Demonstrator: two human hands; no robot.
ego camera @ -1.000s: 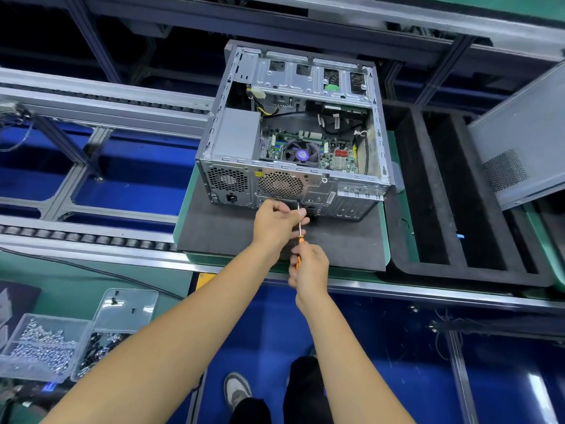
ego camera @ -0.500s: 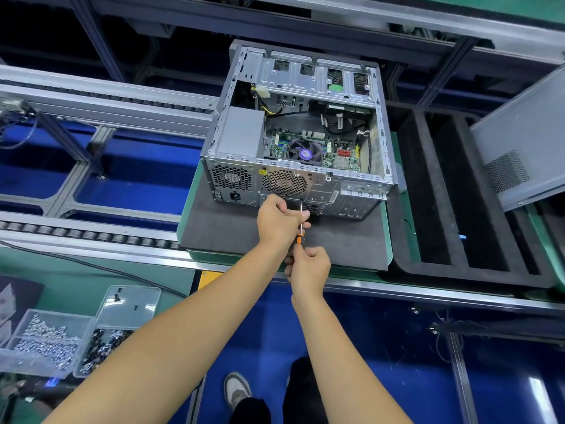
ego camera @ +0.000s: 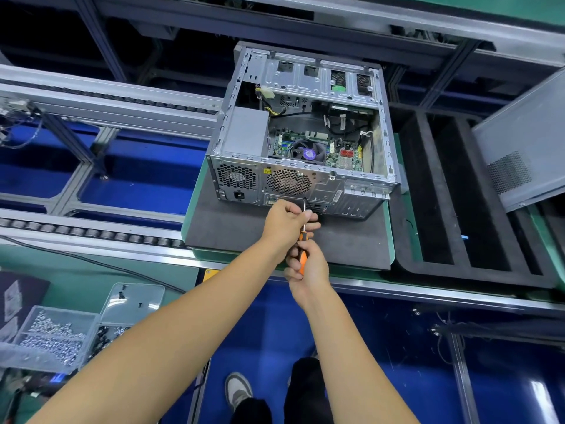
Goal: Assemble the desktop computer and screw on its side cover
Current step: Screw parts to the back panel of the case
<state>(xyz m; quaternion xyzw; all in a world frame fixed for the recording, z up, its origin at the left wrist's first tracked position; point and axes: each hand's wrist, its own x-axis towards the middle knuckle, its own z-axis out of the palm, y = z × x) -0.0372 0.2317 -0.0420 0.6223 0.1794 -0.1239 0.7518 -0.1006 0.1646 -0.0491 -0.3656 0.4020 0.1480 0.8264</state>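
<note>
Head view, landmark: computer case (ego camera: 301, 133).

- Computer case: lies on its side on a dark foam mat (ego camera: 244, 237), open side up, motherboard and fan exposed; rear panel faces the person.
- Screwdriver (ego camera: 302, 240): orange handle, shaft pointing up at the case's rear panel, tip just below the round fan grille.
- Left hand (ego camera: 287, 220): at the rear panel, fingers curled, pinching the shaft.
- Right hand (ego camera: 308, 267): nearer the person than the case, wrapped around the handle.
- Side cover (ego camera: 519, 142): grey, perforated vent, leaning tilted right of the case, apart from it.
- Foam tray (ego camera: 458, 264): black, slotted, between case and cover.
- Screw box (ego camera: 52, 338): clear plastic, lid open, far lower left of the case.
</note>
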